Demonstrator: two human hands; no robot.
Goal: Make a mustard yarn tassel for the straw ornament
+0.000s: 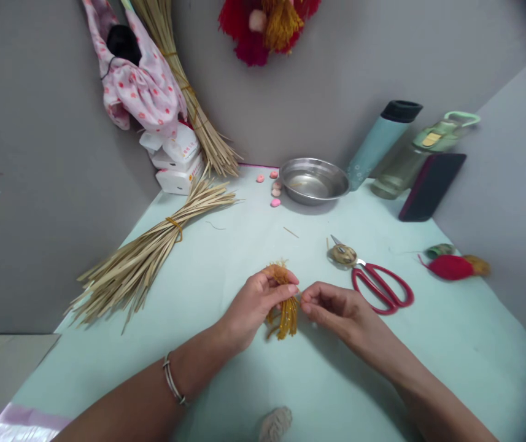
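- The left hand [251, 307] pinches a yellow tassel [289, 318] between thumb and fingers, over the near middle of the desk [244, 239].
- The right hand [343, 308] has its fingers pressed narrow just beside the tassel; what they pinch, I cannot tell.
- Red-handled scissors [370, 267] lie just beyond the right hand.
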